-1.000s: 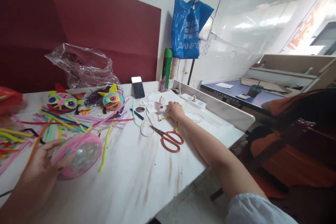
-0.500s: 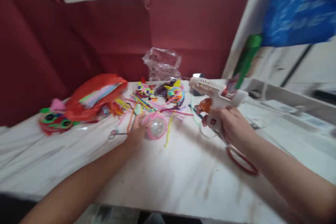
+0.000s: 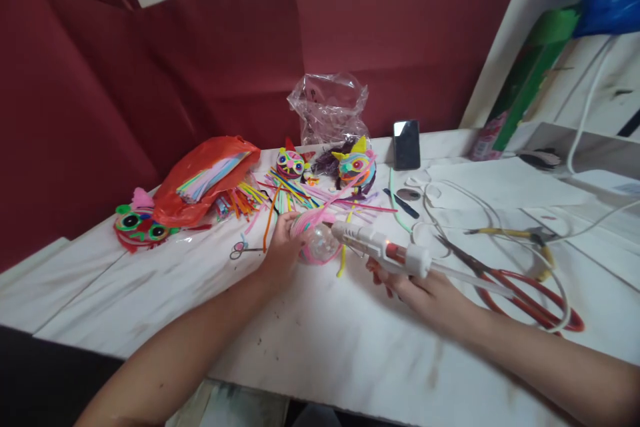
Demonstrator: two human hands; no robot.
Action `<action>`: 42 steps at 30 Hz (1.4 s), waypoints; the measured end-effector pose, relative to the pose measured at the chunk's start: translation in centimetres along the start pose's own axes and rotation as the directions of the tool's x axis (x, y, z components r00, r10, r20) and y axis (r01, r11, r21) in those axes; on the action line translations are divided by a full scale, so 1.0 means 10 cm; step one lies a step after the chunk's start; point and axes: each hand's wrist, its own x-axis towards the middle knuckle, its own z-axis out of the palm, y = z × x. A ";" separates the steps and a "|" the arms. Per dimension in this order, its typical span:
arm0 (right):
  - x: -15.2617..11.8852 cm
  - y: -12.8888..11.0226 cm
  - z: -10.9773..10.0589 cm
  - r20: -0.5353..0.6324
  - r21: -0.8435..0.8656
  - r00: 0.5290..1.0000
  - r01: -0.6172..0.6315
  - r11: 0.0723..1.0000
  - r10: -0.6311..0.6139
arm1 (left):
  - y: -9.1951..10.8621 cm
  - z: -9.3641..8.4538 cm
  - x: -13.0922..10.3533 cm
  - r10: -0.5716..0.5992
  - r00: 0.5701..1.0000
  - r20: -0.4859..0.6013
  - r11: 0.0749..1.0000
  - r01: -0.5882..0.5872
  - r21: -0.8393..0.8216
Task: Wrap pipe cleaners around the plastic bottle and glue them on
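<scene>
My left hand [image 3: 284,243] is closed around a clear round ball [image 3: 320,244] wrapped partly in pink pipe cleaner. My right hand [image 3: 410,287] grips a white hot glue gun [image 3: 370,240], its small light glowing orange. The gun's nozzle points left and is right at the ball's upper side; whether it touches I cannot tell. A pink pipe cleaner [image 3: 345,192] sticks up from the ball towards the back right. Behind the ball lie several loose coloured pipe cleaners [image 3: 290,195]. Beneath it a yellow pipe cleaner [image 3: 343,261] shows.
Finished-looking pipe-cleaner faces [image 3: 291,163] sit at the back, another [image 3: 140,227] at left by a red bag [image 3: 200,180]. Small scissors [image 3: 243,251] lie left; large red-handled scissors [image 3: 525,293], pliers [image 3: 515,233] and white cables lie right. A phone [image 3: 407,145] leans at the back.
My right hand has brought the glue gun down and left to the ball. My left hand still holds the ball. The view has shifted, showing more of the table's right side.
</scene>
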 end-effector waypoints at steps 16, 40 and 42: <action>0.03 -0.07 0.01 -0.002 -0.027 0.997 0.071 0.997 -0.072 | 0.04 0.03 -0.02 0.031 0.999 0.010 0.998 -0.031 0.057; 0.03 -0.13 0.00 0.010 -0.085 0.997 -0.082 0.993 0.083 | 0.04 0.02 -0.04 0.043 0.999 -0.030 0.998 -0.042 0.036; 0.04 -0.13 0.00 -0.016 -0.105 0.995 -0.102 0.989 0.101 | 0.01 0.01 -0.03 0.047 0.999 -0.023 0.998 -0.046 0.033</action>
